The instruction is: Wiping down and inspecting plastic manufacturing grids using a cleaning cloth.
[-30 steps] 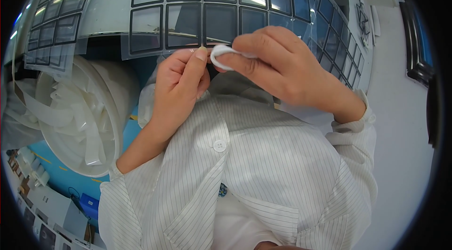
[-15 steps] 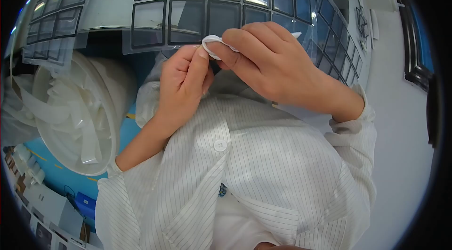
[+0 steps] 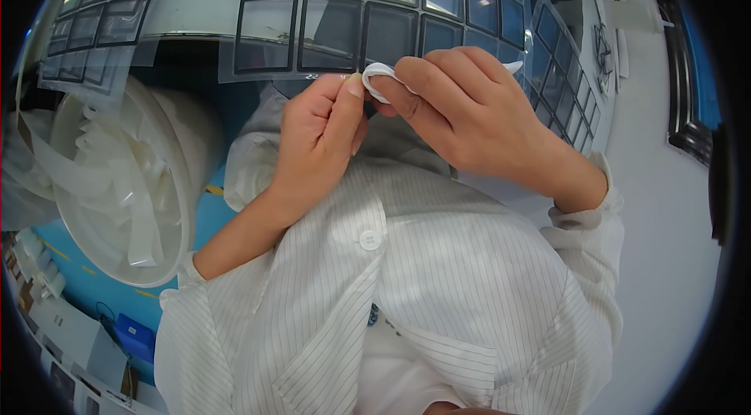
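While the right hand pinches a folded white cloth at upper centre, left hand has thumb and finger pressed together near the clear sheet, anything between them hidden; light, even pressure seems best.

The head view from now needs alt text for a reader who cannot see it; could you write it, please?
The right hand holds a folded white cloth beside the pinched left hand, in front of a striped white coat. Beyond them are clear sheets with dark-edged panes; at left, a white bin holds translucent strips.
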Available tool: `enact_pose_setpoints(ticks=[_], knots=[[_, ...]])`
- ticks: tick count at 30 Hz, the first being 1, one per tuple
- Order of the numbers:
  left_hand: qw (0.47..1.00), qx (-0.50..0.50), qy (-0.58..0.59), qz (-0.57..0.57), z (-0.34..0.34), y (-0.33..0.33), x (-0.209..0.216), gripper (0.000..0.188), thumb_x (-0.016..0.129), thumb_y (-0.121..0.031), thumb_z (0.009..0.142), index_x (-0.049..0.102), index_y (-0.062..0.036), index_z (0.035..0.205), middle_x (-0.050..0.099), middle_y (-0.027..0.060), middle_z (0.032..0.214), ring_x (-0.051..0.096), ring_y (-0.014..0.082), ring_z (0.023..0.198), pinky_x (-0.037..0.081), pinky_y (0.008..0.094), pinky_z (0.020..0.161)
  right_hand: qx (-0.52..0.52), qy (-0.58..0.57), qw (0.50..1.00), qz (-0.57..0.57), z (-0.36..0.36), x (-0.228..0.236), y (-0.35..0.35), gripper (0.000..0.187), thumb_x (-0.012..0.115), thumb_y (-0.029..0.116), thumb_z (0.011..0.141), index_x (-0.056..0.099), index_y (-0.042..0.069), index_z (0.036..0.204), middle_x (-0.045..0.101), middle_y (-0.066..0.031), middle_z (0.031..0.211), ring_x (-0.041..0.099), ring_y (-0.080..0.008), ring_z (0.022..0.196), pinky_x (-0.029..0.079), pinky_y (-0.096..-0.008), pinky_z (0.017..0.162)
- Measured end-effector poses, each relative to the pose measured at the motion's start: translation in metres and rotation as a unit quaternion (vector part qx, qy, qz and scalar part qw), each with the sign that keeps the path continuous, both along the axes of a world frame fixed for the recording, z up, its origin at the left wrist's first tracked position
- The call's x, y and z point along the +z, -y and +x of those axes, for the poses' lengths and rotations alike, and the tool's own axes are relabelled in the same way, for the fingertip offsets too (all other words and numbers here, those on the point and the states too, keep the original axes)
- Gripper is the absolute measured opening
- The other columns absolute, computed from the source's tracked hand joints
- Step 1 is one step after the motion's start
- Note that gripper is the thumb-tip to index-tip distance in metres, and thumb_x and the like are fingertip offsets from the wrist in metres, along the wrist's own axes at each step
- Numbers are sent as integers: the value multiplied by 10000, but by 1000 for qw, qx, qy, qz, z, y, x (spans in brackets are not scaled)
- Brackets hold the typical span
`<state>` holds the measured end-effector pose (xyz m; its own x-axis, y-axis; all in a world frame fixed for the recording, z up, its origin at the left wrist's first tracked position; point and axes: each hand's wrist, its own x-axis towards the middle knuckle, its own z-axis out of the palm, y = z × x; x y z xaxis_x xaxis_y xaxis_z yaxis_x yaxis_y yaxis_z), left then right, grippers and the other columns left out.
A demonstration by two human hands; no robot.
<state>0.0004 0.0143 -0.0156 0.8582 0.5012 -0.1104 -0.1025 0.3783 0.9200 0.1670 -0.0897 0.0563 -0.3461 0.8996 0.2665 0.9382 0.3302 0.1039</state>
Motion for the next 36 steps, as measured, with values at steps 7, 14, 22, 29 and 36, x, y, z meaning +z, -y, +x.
enact_pose_setpoints(ticks=[7,14,22,29,36], knots=[[1000,9,4,-17,0,2,-1,308,444,-214,1081,652,-2,1000,624,-14,735,427,0,554,330,184,477,22,9,1000,-8,5,4,-4,349,759,126,728,711,20,1057,613,-38,1036,599,-188,881,478,-317,741],[998,21,4,-54,2,1,5,305,474,-217,1069,676,11,1080,595,-27,705,417,0,549,320,188,482,22,-87,996,19,8,4,9,260,779,105,725,747,18,968,636,-46,956,591,-198,819,482,-309,692],[997,22,-27,-64,7,-1,9,333,490,-222,1059,709,12,970,544,-36,596,417,8,523,286,194,475,17,-107,994,14,6,-2,12,284,763,102,727,753,21,999,629,-49,952,587,-197,810,481,-308,675],[996,21,-39,-74,3,-2,10,340,495,-243,1058,708,6,967,583,-18,649,430,18,532,305,203,476,18,-118,993,4,5,0,12,291,762,105,733,750,17,1010,626,-50,975,589,-191,808,471,-307,665],[996,15,-27,-82,7,-3,14,351,491,-240,1058,732,14,1059,594,-14,668,433,24,537,313,203,477,19,-131,991,9,3,-2,13,287,772,106,751,747,12,1021,628,-56,988,591,-188,805,453,-306,640]])
